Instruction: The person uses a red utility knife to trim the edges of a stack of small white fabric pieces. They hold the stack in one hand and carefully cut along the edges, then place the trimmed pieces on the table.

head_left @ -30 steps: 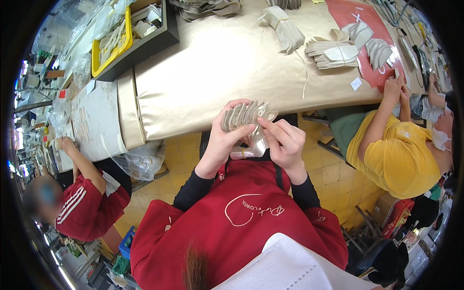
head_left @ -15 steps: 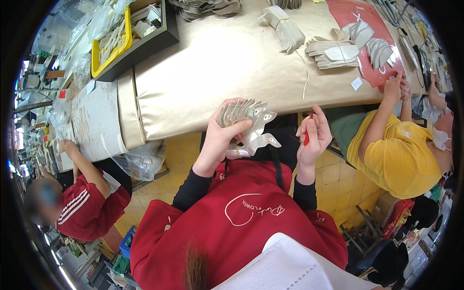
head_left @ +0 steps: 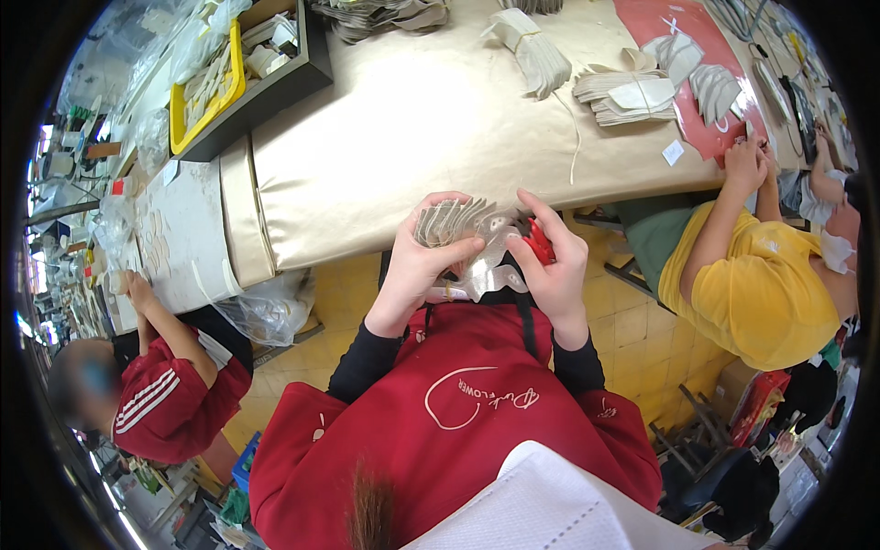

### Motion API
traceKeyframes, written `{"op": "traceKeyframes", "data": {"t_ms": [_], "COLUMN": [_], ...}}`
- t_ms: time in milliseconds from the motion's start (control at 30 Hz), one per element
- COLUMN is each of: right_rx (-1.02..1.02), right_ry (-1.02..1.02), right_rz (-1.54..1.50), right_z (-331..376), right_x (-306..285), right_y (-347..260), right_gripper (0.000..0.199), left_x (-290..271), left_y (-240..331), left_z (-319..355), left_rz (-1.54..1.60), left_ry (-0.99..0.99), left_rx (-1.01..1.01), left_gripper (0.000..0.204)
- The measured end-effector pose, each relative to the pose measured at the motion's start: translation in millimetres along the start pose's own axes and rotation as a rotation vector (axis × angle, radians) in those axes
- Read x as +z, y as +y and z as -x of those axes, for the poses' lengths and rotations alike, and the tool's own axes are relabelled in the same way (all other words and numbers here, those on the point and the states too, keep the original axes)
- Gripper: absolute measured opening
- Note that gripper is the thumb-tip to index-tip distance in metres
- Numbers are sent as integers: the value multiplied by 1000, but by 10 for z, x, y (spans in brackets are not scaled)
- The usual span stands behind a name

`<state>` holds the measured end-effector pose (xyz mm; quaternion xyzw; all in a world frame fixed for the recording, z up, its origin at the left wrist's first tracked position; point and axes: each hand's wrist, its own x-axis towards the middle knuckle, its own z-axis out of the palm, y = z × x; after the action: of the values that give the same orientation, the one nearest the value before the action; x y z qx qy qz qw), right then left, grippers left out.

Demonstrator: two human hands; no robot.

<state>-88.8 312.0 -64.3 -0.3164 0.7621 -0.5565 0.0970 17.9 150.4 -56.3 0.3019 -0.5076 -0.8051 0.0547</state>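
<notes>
My left hand (head_left: 410, 272) is closed around a fanned stack of thin, greyish-beige cut pieces (head_left: 451, 223), its thumb pressed across them. The outermost pieces are shiny and curved, with small holes. A small red tool (head_left: 538, 244) sits in my right hand (head_left: 563, 282); its working end is hidden, so I cannot make out its exact kind. The right thumb and fingertips are at the right edge of the stack, close to the left thumb. Both hands are just off the table's near edge, above my lap.
The table (head_left: 339, 156) has a tan covering. Banded bundles of beige pieces (head_left: 532, 60) lie at the far right, beside a red sheet (head_left: 632, 23). A black box (head_left: 318, 66) and yellow tray (head_left: 174, 137) stand far left. Co-workers sit on both sides, one in a yellow shirt (head_left: 752, 298).
My right hand has moved left with the red tool, from apart to meeting the stack's right edge. My left hand still holds the stack.
</notes>
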Motion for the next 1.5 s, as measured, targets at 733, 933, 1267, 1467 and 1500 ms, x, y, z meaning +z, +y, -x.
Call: {"op": "traceKeyframes", "data": {"t_ms": [733, 933, 1267, 1467, 1500], "right_rx": [-225, -481, -365, -310, -321], "right_ry": [-7, -114, -160, 17, 22], "right_rz": [8, -52, 54, 227, 235], "right_z": [-99, -115, -25, 5, 8], "right_x": [-68, -168, 129, 197, 192], "right_y": [-51, -79, -231, -14, 16], "right_gripper": [31, 34, 34, 25, 25], "left_x": [2, 2, 60, 34, 39], "left_y": [30, -5, -61, 10, 8], "left_z": [2, 13, -30, -12, -26], "left_rz": [-26, -15, 6, 72, 91], "left_ry": [73, 29, 18, 76, 67], "left_rx": [-1, -21, 51, -14, -19], "left_gripper": [46, 48, 43, 44, 44]}}
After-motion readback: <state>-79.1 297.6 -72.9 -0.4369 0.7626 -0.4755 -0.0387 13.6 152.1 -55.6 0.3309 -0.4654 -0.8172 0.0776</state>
